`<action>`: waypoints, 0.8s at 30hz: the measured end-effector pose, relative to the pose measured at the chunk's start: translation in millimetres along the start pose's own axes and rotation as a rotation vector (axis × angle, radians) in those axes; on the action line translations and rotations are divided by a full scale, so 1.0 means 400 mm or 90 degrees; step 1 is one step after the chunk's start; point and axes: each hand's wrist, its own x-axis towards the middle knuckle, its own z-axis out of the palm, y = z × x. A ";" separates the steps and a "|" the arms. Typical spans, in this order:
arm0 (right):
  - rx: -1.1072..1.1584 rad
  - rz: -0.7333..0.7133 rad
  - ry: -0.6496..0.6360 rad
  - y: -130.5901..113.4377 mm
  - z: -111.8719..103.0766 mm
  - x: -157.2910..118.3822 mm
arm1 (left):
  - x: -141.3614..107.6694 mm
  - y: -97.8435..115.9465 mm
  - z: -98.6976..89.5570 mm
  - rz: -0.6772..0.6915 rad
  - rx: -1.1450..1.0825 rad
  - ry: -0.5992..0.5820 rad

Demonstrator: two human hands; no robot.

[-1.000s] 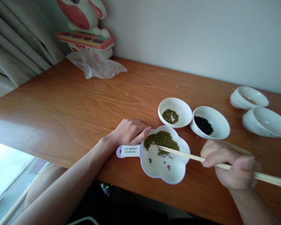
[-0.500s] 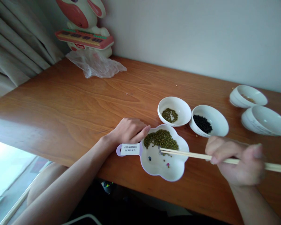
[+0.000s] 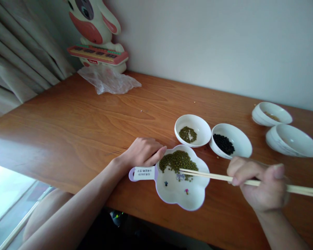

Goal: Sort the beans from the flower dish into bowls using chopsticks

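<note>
A white flower-shaped dish [image 3: 172, 194] with a lilac rim and a labelled handle lies near the table's front edge. Green beans [image 3: 178, 160] are heaped in its back part. My left hand [image 3: 146, 152] rests on the table beside the dish, its thumb touching the rim; whether its curled fingers hold anything is hidden. On the right, my right hand [image 3: 261, 182] is closed around wooden chopsticks [image 3: 216, 176], whose tips are close together at the front edge of the bean heap. Behind the dish stand a bowl with green beans [image 3: 203, 130] and a bowl with black beans [image 3: 241, 142].
Two more white bowls stand at the right, one with yellowish pieces [image 3: 259, 118], the other [image 3: 281, 142] in front of it. A plastic bag [image 3: 111, 81] and a toy keyboard [image 3: 99, 55] are at the back left, by the curtain [image 3: 21, 52].
The view has tilted up slightly, so the table things appear lower. The chopstick tips have shifted slightly within the dish, and several loose green beans now lie nearer the heap.
</note>
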 end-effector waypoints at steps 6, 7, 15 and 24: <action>0.012 0.029 -0.135 0.014 0.015 -0.029 | 0.000 0.003 -0.002 0.006 0.008 0.012; 0.001 0.028 -0.141 0.018 0.016 -0.035 | 0.000 0.003 -0.002 0.007 0.010 0.014; 0.020 0.004 -0.072 0.007 0.021 -0.023 | -0.002 0.000 0.002 -0.001 0.014 0.013; 0.019 0.040 -0.028 0.000 0.017 -0.016 | -0.002 0.001 0.003 0.000 0.001 0.017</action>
